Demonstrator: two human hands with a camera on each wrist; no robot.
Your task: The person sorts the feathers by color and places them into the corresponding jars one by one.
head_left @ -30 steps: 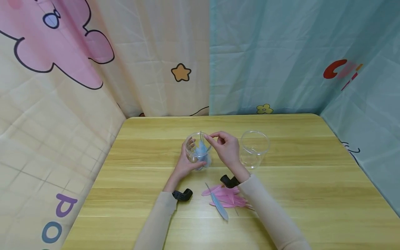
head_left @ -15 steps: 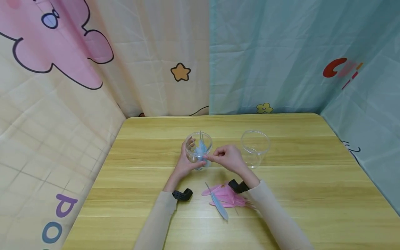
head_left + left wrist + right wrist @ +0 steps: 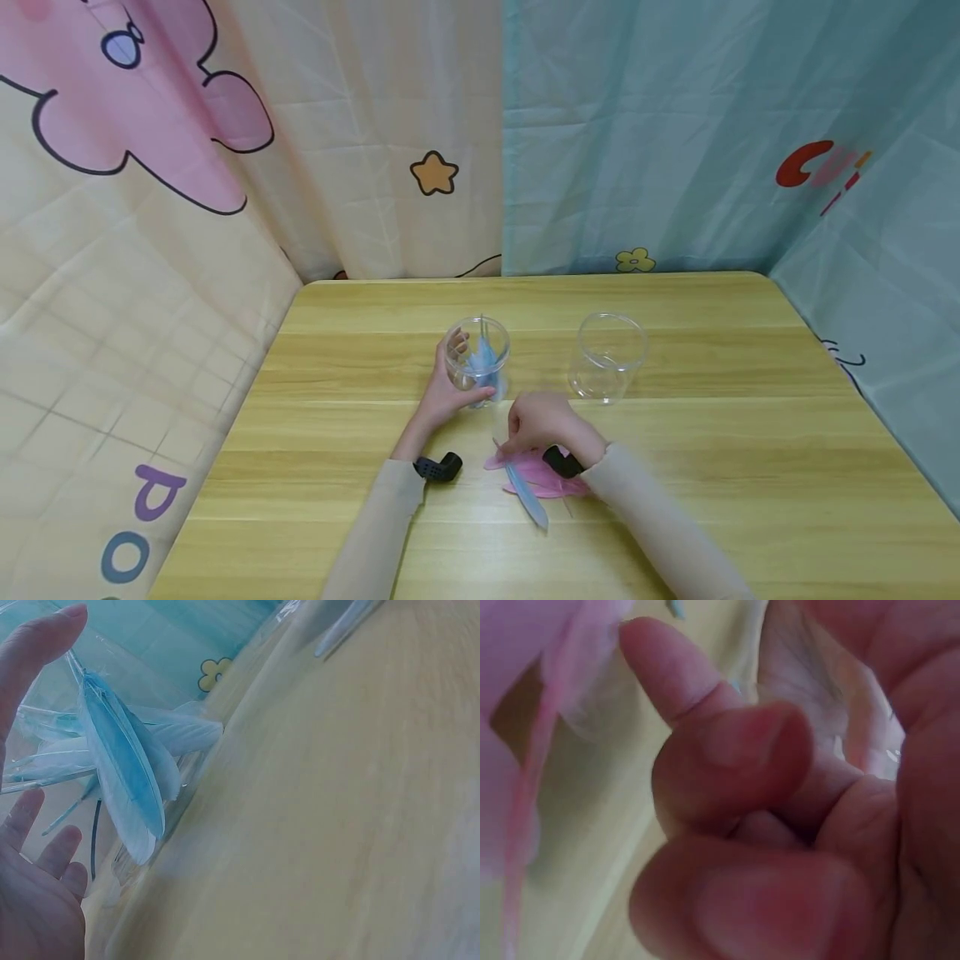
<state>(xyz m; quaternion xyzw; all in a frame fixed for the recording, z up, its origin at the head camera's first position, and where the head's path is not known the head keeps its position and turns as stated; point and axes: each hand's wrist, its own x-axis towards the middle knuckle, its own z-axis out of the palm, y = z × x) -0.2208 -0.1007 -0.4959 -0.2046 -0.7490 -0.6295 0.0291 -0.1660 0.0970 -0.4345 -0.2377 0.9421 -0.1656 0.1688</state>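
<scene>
Left hand (image 3: 446,396) holds a clear cup (image 3: 508,348), fingers curved along its ten o'clock side and thumb lying at its five o'clock. Inside that cup stands a bunch of pale blue feathers (image 3: 483,360), several bare quills reaching up to the twelve o'clock part of the rim. Right hand (image 3: 542,419), at the cup's four to five o'clock, bends down over the table (image 3: 337,417), its fingertips at the quill of a single blue feather (image 3: 527,497); its fingers are curled, but whether they pinch that quill I cannot tell. That feather slants, quill toward eleven o'clock and vane toward five. Pink feathers (image 3: 536,479) lie beneath and just beside it, toward three o'clock, partly covered by the right forearm; the right wrist view has pink close to the fingers, blurred. A second clear cup (image 3: 609,360) stands at three o'clock from the held one, well apart from it. Behind the table, at twelve o'clock, hangs a printed curtain (image 3: 375,100), cream meeting teal.
</scene>
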